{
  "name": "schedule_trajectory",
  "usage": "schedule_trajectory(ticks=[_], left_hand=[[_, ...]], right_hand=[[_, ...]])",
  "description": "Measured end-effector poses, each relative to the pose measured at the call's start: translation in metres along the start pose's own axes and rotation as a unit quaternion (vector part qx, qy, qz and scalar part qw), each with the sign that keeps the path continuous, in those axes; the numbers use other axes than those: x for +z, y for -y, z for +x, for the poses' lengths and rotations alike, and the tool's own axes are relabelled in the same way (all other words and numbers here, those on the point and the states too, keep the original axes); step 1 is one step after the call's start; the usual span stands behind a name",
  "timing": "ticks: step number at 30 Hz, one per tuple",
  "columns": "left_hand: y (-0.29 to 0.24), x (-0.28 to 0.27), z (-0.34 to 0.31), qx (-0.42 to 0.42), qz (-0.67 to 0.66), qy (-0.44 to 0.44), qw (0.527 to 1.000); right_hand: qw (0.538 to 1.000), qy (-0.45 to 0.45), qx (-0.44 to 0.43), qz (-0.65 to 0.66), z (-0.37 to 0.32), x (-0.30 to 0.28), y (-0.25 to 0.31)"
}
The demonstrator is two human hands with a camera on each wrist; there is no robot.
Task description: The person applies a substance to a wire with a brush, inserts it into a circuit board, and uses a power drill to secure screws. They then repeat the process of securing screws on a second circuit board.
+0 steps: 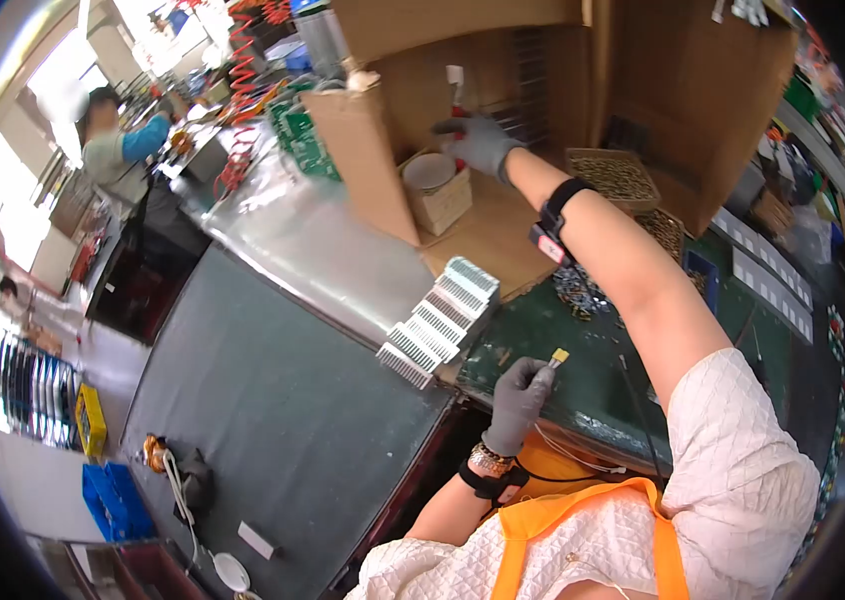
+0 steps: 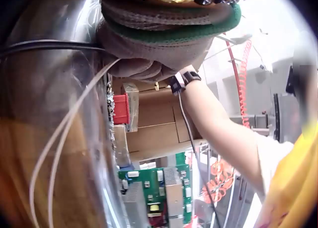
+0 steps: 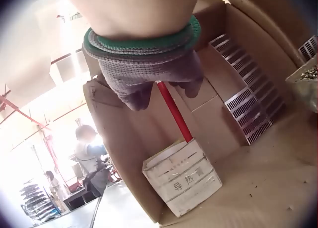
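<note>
My gloved left hand [image 1: 520, 402] pinches a small part with a yellow top and metallic lower end [image 1: 560, 356] above the green bench. In the left wrist view the glove [image 2: 159, 46] hides this part. Inside a large cardboard box, my gloved right hand [image 1: 488, 145] grips a red-handled tool [image 1: 460, 163], whose pale end sticks up above the fingers. The red shaft [image 3: 175, 111] runs down into a small worn carton [image 3: 186, 181] with printed characters. A round white tub [image 1: 430, 172] sits in that carton, hiding the tool's lower end.
Silver finned heat sinks [image 1: 440, 322] lie in a row at the bench corner. Trays of small brass-coloured parts [image 1: 613, 178] stand right of the carton. Green circuit boards [image 1: 305, 140] are behind the cardboard wall [image 1: 368, 160]. Another person [image 1: 128, 160] works at the far left.
</note>
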State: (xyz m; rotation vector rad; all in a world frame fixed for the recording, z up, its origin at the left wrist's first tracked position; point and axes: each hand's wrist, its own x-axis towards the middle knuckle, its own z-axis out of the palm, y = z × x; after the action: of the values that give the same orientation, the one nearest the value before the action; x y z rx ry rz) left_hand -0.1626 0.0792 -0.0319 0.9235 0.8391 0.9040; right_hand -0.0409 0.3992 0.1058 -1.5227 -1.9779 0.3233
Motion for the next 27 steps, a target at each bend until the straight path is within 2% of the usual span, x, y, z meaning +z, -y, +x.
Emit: schedule_trajectory(ticks=[2,4,5,6,7,8,9,10,11,12,13,14,15,16,18,19,22,23,25,27], left_hand=[[-0.001,-0.001,0.000,0.002,0.019,-0.012,1.000],[0.002,0.000,0.002,0.042,0.061,-0.022,0.997],[0.007,0.001,0.004,0.041,0.033,-0.019,0.998],[0.007,0.000,0.008,0.055,0.056,-0.019,0.997],[0.007,-0.002,0.006,0.061,0.082,-0.022,0.995],[0.009,-0.003,0.004,0.054,0.062,-0.023,0.996],[0.011,-0.003,0.006,0.050,0.043,-0.017,0.998],[0.015,-0.003,0.009,0.069,0.031,-0.011,0.997],[0.015,-0.003,0.010,0.072,0.026,-0.031,0.997],[0.015,-0.003,0.011,0.064,0.037,-0.018,0.997],[0.013,-0.004,0.013,0.057,0.050,0.001,0.997],[0.012,-0.004,0.014,0.060,0.054,0.003,0.997],[0.009,-0.005,0.013,0.059,0.052,-0.001,0.997],[0.005,-0.007,0.013,0.044,0.028,0.010,0.999],[-0.003,-0.005,0.009,0.025,-0.005,0.018,1.000],[-0.012,-0.002,0.002,0.020,-0.006,0.023,1.000],[-0.032,0.004,-0.009,0.056,0.018,0.027,0.998],[-0.034,0.006,-0.013,0.069,-0.009,0.033,0.997],[-0.045,0.010,-0.020,0.069,0.006,0.037,0.997],[-0.056,0.015,-0.027,0.069,0.007,0.040,0.997]], right_hand=[[0.999,0.034,0.011,-0.011,0.008,0.011,-0.006],[0.998,0.003,-0.002,-0.066,-0.005,-0.006,0.013],[0.996,0.026,0.068,0.044,-0.020,-0.024,0.032],[0.997,-0.057,-0.023,-0.049,-0.025,-0.029,0.029],[0.967,-0.165,-0.187,-0.051,-0.025,-0.035,0.009],[0.974,-0.154,-0.163,-0.013,-0.044,-0.055,0.027],[0.966,-0.187,-0.160,-0.075,-0.050,-0.069,0.024],[0.956,-0.190,-0.223,-0.030,-0.061,-0.085,0.017],[0.957,-0.197,-0.201,0.076,-0.077,-0.091,0.026],[0.947,-0.133,-0.076,0.283,-0.093,-0.104,0.023],[0.880,-0.063,0.058,0.467,-0.108,-0.120,0.018],[0.953,0.005,0.058,0.298,-0.126,-0.134,0.016],[0.989,0.070,0.054,0.117,-0.143,-0.148,0.015],[0.989,0.071,0.055,0.116,-0.161,-0.159,0.020],[0.968,0.111,0.055,0.220,-0.195,-0.170,0.039],[0.968,0.108,0.061,0.218,-0.205,-0.170,0.046],[0.946,0.030,0.105,0.304,-0.232,-0.168,0.076],[0.947,0.024,0.115,0.298,-0.238,-0.175,0.072],[0.940,0.071,0.083,0.324,-0.252,-0.187,0.060],[0.938,0.074,0.110,0.321,-0.266,-0.195,0.057]])
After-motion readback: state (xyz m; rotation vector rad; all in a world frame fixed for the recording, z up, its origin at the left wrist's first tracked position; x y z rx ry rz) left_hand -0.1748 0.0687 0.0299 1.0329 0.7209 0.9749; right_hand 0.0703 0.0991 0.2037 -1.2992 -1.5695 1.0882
